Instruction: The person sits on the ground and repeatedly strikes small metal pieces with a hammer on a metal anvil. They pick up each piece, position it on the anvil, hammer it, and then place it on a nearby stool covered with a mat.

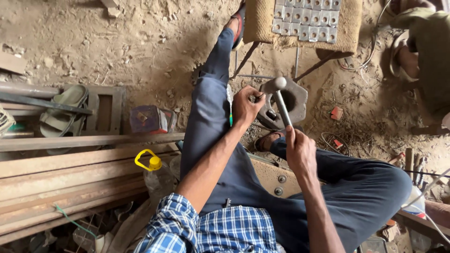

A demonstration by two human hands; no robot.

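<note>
1. Head view: our right hand closes its grip around a hammer, its head raised over the heavy metal block on the dirt floor.
2. Our left hand pinches a small, indistinct piece against the block.
3. Finished square plates lie on a mat; we judge the work is midway.

1. Plastic bottle w/ yellow cap – beside rusty metal bars.
2. Green sandal on a metal frame.
3. Mat w/ rows of small metal plates – top centre.
</note>
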